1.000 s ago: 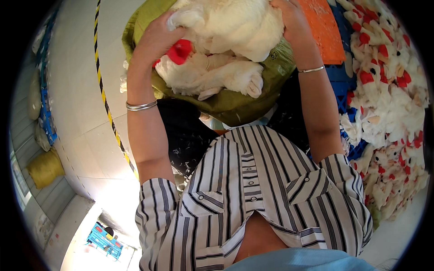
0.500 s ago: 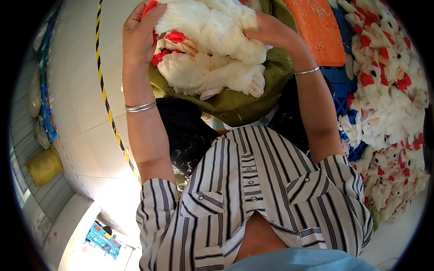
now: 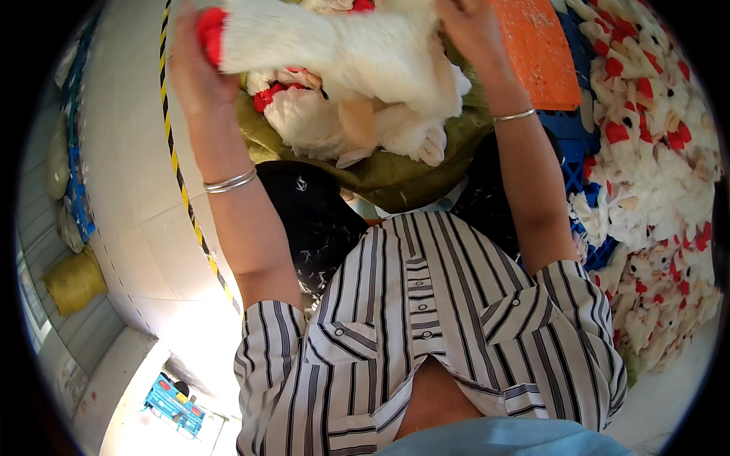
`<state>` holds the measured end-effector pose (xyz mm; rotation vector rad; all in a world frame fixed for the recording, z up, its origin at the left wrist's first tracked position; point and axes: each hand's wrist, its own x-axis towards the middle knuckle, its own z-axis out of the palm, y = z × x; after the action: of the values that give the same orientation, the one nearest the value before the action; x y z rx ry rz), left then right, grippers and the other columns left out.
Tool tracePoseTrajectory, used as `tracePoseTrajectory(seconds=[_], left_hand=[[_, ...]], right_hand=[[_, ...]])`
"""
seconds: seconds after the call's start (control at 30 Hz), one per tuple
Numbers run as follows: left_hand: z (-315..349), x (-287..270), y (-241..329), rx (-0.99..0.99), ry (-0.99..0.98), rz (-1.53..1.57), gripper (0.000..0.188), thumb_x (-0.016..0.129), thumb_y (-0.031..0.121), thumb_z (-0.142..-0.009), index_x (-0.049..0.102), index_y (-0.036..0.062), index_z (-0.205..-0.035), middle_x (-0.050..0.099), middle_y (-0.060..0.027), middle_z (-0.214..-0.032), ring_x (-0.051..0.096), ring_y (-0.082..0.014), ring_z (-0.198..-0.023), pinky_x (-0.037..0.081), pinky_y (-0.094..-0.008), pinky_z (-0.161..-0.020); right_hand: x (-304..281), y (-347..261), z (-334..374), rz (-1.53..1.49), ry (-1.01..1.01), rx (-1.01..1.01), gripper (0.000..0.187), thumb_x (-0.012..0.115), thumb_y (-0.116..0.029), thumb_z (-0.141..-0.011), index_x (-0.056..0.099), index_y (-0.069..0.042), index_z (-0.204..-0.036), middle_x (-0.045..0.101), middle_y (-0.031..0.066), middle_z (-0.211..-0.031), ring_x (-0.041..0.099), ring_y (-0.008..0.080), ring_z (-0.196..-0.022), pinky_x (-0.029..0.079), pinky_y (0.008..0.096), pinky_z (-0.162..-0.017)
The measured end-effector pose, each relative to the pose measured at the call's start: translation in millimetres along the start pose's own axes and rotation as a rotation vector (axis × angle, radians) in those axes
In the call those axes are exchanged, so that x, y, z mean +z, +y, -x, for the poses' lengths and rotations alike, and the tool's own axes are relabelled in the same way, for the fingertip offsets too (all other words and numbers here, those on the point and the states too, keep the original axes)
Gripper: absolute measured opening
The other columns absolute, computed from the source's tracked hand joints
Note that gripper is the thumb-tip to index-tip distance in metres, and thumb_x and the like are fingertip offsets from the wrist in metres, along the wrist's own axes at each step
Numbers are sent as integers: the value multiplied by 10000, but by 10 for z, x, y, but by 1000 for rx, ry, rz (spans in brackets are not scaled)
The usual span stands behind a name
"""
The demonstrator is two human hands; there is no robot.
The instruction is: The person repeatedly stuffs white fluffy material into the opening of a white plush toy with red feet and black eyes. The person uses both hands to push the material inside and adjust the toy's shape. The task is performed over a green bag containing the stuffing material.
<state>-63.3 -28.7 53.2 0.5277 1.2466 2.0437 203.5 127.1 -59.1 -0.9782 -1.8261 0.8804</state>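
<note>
The largest item noted was a heap of white plush pieces with red parts at the person's right, beside a blue plastic crate. Next in size was an olive-green sack, its opening spread in front of the person's lap and filled with further white plush. An orange panel stood just beyond the sack's right side.

The piece in hand, a white plush piece, lay stretched above the sack's contents, its left end reaching past the sack's rim. The left hand was against its red end; blur hid whether the fingers had closed on it. The right hand was at the far right end, partly cut off by the upper edge; its grip could not be determined. The smallest part recorded was a tan flap hanging below the piece.

Risks, as judged: a loose left hold could drop the red end onto the floor; the flap could snag on plush beneath; a hard pull could drag neighbouring pieces over the rim.
</note>
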Motion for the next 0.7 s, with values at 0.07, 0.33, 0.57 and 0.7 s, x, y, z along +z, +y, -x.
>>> tracePoseTrajectory(seconds=[0.07,0.33,0.57,0.7], left_hand=[[-336,-434,108,136,135,159,273,619,222,-960,595,53,-747,598,-18,-658,542,-137,-557,473,-263,-565],[-66,-99,-412,-142,-395,-722,258,645,265,-945,658,32,-1054,628,16,-814,524,-67,-654,428,-227,-596],[205,341,-577,-104,-767,-795,376,720,232,-867,641,7,-1158,667,-6,-858,561,-68,-677,468,-227,-622],[397,419,-449,7,-767,-818,332,700,162,-879,625,7,-1162,660,-18,-915,557,-53,-711,458,-219,-627]], right_hand=[[-278,-137,-121,-629,55,276,59,582,-81,-933,577,-34,-899,500,-8,-700,484,89,-590,379,228,-544],[41,-466,118,-575,-261,189,54,564,-25,-934,610,-45,-954,560,-1,-763,550,80,-672,446,226,-612],[206,-545,434,-188,-666,37,126,635,-66,-858,618,-24,-975,591,3,-748,562,75,-666,454,257,-597],[170,-534,443,-121,-690,-65,211,610,-63,-823,607,-17,-1029,585,17,-768,528,101,-670,457,289,-622]])
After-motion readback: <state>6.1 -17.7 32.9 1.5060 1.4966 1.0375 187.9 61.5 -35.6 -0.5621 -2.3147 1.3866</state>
